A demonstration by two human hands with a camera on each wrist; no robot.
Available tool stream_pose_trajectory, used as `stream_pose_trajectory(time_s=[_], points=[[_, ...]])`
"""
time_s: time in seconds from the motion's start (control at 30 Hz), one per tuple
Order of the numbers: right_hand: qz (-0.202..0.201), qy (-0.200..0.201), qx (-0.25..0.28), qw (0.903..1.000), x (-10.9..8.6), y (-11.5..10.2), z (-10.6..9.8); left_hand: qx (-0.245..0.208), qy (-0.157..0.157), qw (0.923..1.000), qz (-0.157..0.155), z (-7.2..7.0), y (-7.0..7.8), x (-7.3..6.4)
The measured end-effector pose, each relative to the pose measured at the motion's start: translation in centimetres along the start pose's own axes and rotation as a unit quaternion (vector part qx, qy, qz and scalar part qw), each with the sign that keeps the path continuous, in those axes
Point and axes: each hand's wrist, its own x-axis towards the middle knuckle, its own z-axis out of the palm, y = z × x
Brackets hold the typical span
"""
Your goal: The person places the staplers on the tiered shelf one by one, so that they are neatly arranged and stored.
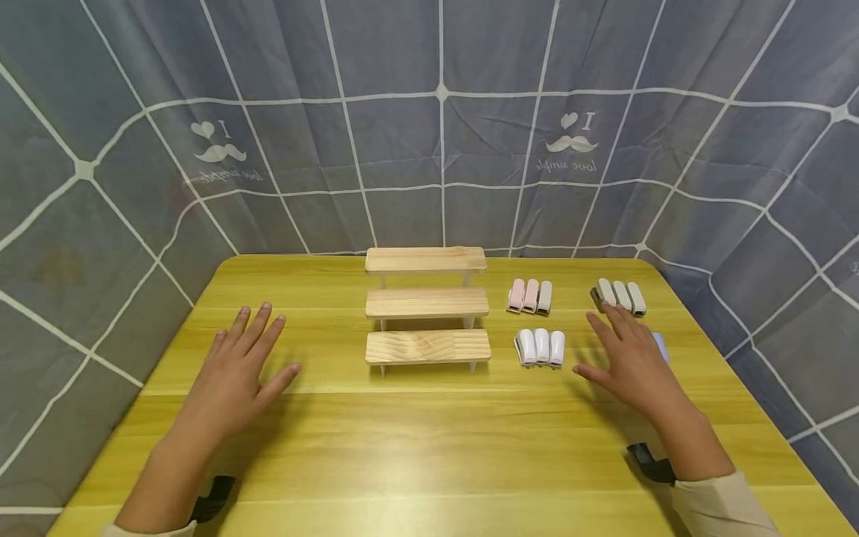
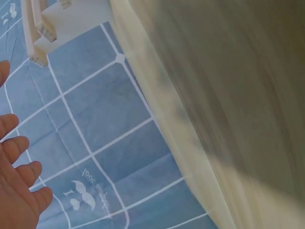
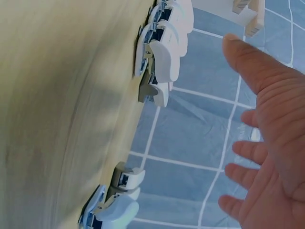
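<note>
My left hand is held over the left part of the table, fingers spread, with nothing in it. My right hand hovers on the right with spread fingers, also holding nothing. Nearest to it are several pale grey clips just past its fingertips and a blue clip, mostly hidden behind the hand. Three white clips lie to its left. Behind those sit two pink clips beside one greyish clip. Between the hands stands a three-step wooden rack with bare shelves.
The yellow wood-grain table has rounded far corners. A grey-blue curtain with white grid lines encloses its back and sides. Dark wrist mounts sit under both wrists.
</note>
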Motion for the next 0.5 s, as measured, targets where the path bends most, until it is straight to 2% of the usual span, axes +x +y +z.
stream_pose_trajectory(time_s=[0.13, 0.27, 0.4, 0.5], points=[[-0.026, 0.015, 0.007, 0.9995, 0.3, 0.1, 0.2, -0.021, 0.016, 0.9996, 0.01, 0.1, 0.4, 0.4], [-0.035, 0.013, 0.024, 0.999, 0.8, 0.2, 0.5, -0.066, 0.025, 0.9975, 0.008, 0.7, 0.7, 1.0], [-0.015, -0.02, 0.059, 0.9979, 1.2, 0.1, 0.8, -0.137, 0.008, 0.9906, -0.009, 1.7, 1.3, 1.6], [0.007, -0.045, 0.088, 0.995, 1.4, 0.1, 1.0, -0.196, -0.021, 0.98, -0.027, 2.4, 1.9, 1.9]])
